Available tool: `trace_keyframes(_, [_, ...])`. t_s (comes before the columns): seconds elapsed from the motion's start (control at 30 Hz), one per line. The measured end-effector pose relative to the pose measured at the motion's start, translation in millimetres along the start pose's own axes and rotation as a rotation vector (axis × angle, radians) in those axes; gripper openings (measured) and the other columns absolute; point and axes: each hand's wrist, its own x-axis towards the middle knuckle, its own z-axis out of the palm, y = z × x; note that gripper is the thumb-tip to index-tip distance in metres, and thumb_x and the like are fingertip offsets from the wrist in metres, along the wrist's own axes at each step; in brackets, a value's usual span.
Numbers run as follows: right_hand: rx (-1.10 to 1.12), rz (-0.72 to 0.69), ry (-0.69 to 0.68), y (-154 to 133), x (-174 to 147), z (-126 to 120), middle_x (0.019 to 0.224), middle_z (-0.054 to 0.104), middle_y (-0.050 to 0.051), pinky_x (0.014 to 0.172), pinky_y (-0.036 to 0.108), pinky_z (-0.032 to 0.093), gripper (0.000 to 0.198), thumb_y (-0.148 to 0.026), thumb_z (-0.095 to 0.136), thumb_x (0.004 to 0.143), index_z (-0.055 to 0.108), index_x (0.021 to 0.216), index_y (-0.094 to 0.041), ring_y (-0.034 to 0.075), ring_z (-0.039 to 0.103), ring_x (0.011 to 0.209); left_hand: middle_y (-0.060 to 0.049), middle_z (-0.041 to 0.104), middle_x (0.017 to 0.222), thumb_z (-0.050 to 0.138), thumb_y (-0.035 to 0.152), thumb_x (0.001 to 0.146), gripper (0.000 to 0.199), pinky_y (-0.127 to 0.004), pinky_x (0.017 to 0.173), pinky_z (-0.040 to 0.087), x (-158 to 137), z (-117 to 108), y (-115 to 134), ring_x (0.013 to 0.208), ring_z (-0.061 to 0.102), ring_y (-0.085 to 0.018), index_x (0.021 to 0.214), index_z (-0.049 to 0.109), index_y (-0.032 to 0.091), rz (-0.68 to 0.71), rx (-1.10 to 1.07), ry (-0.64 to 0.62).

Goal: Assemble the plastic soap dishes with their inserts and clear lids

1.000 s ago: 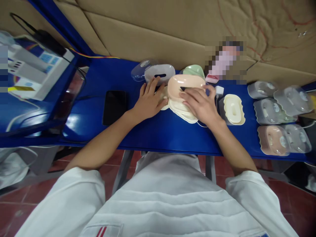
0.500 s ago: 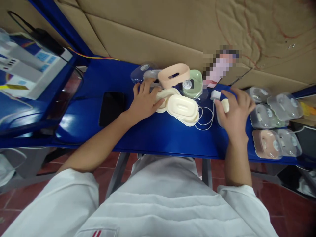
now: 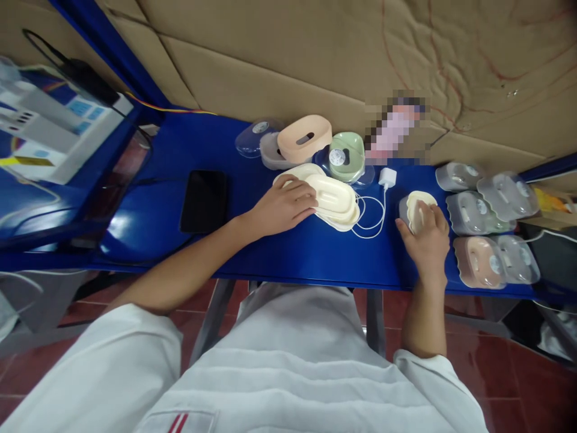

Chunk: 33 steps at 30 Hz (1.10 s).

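"Brown cardboard (image 3: 252,66) backs a blue surface (image 3: 279,258). Taking the white adapter (image 3: 387,178) as landmark, where's the cream scalloped box (image 3: 412,211)?"

"Right of the adapter and in front of it. The right hand (image 3: 426,237) is over it, thumb at its left side, fingers curled onto its top. I can't tell whether they grip."

"And the left hand (image 3: 282,207)?"

"Left of the adapter and in front, fingers close together, tips at the left end of the top cream lid (image 3: 337,197). Whether they pinch it, I can't tell either."

"How do lid and box lie?"

"Well apart, either side of the adapter. The lid's long axis runs crosswise, right end toward the adapter's side. The box's seems to run front to back, though the right hand covers part."
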Motion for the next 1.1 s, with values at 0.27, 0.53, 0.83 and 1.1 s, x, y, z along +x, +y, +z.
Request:
trace_keyframes(0.27, [0.136, -0.02, 0.155, 1, -2, 10, 0.157, 0.061, 0.022, 0.122, 0.063, 0.05, 0.074, -0.066, 0.067, 0.094, 0.064, 0.15, -0.017, 0.041, 0.057, 0.15, -0.013, 0.077, 0.121, 0.045, 0.029, 0.112, 0.034, -0.054, 0.106, 0.051, 0, -4, -18, 0.116, 0.07, -0.033, 0.106, 0.077, 0.021, -0.155, 0.116, 0.065])
trace_keyframes(0.53, [0.537, -0.338, 0.224, -68, 15, -8, 0.157, 0.062, 0.016, 0.125, 0.062, 0.048, 0.065, -0.059, 0.071, 0.099, 0.058, 0.153, -0.025, 0.033, 0.059, 0.149, -0.018, 0.059, 0.159, 0.062, 0.061, 0.107, 0.063, -0.048, 0.111, 0.059, 0, -4, 11, 0.137, 0.066, -0.031, 0.159, 0.053, 0.026, -0.119, -0.419, 0.201])
trace_keyframes(0.83, [0.976, -0.619, -0.369, -233, 78, -20, 0.157, 0.064, 0.006, 0.127, 0.05, 0.048, 0.063, -0.076, 0.061, 0.101, 0.066, 0.142, -0.029, 0.03, 0.058, 0.149, -0.015, 0.055, 0.164, 0.056, 0.084, 0.099, 0.095, -0.047, 0.095, 0.066, 10, -12, -5, 0.134, 0.07, -0.033, 0.17, 0.008, 0.042, -0.464, -0.972, 0.409])
trace_keyframes(1.1, [1.44, -0.063, -0.712, -236, 101, -1, 0.119, 0.081, 0.001, 0.105, 0.045, 0.063, 0.062, -0.084, 0.065, 0.091, 0.072, 0.121, -0.03, 0.028, 0.073, 0.124, -0.004, 0.073, 0.13, 0.078, 0.064, 0.092, 0.068, -0.037, 0.082, 0.06, 14, -26, -24, 0.116, 0.074, -0.029, 0.142, 0.044, 0.033, -0.655, -1.474, 0.573])
